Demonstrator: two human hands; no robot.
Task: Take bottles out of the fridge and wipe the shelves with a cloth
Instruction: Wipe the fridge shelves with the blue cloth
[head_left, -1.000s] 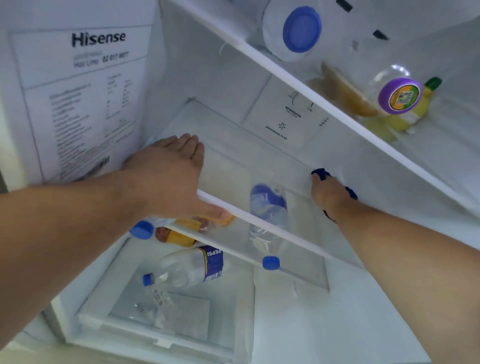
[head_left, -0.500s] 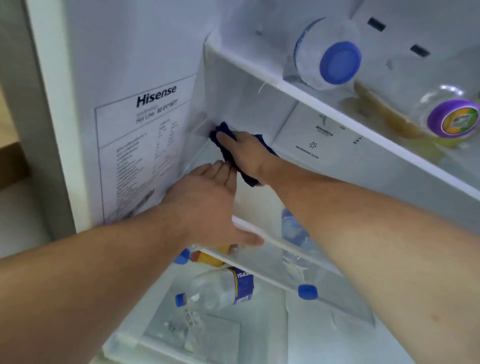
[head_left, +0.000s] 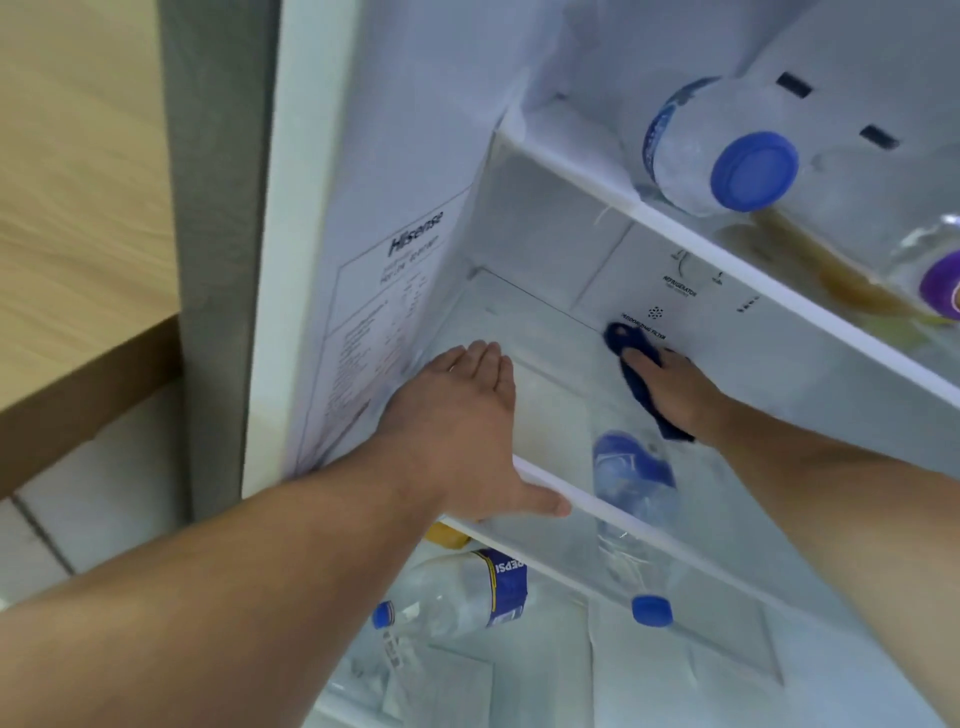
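Inside, clear glass shelf (head_left: 545, 410) with white front trim, right hand (head_left: 670, 387) pressing crumpled dark-blue cloth (head_left: 636, 358) flat, fingers closed over it, left hand (head_left: 462, 436) spread open, palm down on shelf edge.

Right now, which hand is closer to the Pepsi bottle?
The left. The left hand lies flat on the glass shelf almost directly above the Pepsi bottle on the level below. The right hand presses the blue cloth farther back by the rear wall.

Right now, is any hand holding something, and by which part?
The right hand presses the dark blue cloth flat onto the glass shelf; the palm covers its middle. The left hand rests open on the shelf's front edge, holding nothing.
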